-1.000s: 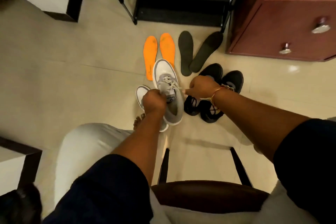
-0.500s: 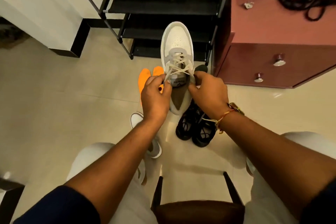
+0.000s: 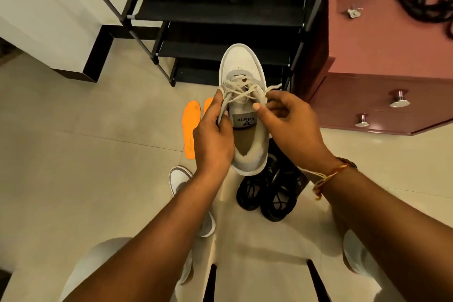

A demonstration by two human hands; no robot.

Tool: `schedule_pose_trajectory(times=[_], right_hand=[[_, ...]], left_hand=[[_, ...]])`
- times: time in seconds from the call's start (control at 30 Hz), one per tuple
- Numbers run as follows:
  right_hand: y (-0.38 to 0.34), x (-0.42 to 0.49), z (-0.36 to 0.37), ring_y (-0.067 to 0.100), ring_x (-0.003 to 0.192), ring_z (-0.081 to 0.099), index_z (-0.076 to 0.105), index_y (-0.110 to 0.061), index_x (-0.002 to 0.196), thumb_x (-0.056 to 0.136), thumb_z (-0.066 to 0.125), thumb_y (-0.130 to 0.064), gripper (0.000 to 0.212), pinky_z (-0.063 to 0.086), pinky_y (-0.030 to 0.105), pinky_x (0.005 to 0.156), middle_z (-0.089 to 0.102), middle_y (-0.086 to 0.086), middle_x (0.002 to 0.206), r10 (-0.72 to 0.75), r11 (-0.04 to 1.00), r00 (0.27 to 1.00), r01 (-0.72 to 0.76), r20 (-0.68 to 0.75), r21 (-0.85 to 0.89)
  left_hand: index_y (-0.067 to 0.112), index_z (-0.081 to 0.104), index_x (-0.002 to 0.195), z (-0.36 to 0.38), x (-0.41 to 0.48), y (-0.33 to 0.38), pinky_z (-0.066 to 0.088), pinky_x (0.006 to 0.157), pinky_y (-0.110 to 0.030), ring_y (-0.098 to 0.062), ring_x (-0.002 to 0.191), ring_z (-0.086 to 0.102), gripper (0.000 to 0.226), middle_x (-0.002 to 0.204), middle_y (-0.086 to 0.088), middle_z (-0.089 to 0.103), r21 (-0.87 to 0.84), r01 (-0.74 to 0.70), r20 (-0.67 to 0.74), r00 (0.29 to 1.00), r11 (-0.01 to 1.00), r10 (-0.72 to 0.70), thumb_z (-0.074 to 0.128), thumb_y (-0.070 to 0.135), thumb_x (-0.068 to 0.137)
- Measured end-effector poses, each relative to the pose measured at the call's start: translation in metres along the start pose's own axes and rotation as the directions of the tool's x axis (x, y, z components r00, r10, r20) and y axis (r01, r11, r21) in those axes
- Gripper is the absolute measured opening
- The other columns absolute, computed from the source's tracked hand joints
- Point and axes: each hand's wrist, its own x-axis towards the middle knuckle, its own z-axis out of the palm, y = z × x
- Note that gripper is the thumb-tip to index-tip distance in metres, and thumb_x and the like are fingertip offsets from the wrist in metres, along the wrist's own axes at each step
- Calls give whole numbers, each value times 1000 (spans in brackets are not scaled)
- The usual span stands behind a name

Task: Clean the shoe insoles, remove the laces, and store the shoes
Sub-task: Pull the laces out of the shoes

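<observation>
white shoe [image 3: 241, 64] gripped in left hand [image 3: 213, 140], right hand [image 3: 294, 125] pinching its lace [image 3: 241, 89].

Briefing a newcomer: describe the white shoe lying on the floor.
Below the black shoe rack, orange insoles and black shoes lie on the tiles. The white shoe lies left of the black shoes, partly under the left forearm, the only pale shoe on the floor.

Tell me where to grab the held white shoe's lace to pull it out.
Probably the loose lace end poking out on the right of the white shoe, above the right hand: pinch it from the right. It sticks clear of the crossings, and the left hand grips the shoe and the other strand.
</observation>
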Motion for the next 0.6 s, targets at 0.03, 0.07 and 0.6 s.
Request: schedule_pose_trajectory(times=[0.03,0.07,0.6], right_hand=[[-1,2,0,7,91,67,62,-21,126,88,70,-40,42,58,25,79,69,-3,99,31,995,999,-32,10,94],[-2,4,-1,10,92,68,64,-19,122,89,70,-37,38,58,25,77,70,0,98,67,981,998,-70,21,183],[-29,12,-34,11,78,69,64,-7,107,100,54,-24,21,59,28,80,73,3,88,326,697,944,-212,-40,685]], left_hand=[[28,45,149,1,-1,-1,39,68,3,32,78,49,47,96,46,44,1,11,6,1000,1000,-11,51,13,104],[27,44,150,1,-4,-2,38,68,4,34,78,48,48,96,46,42,5,15,14,1000,1000,-16,50,13,104],[45,22,155,-6,-5,-19,39,65,-3,14,70,50,65,104,24,54,236,16,6,1000,972,-18,48,13,105]])
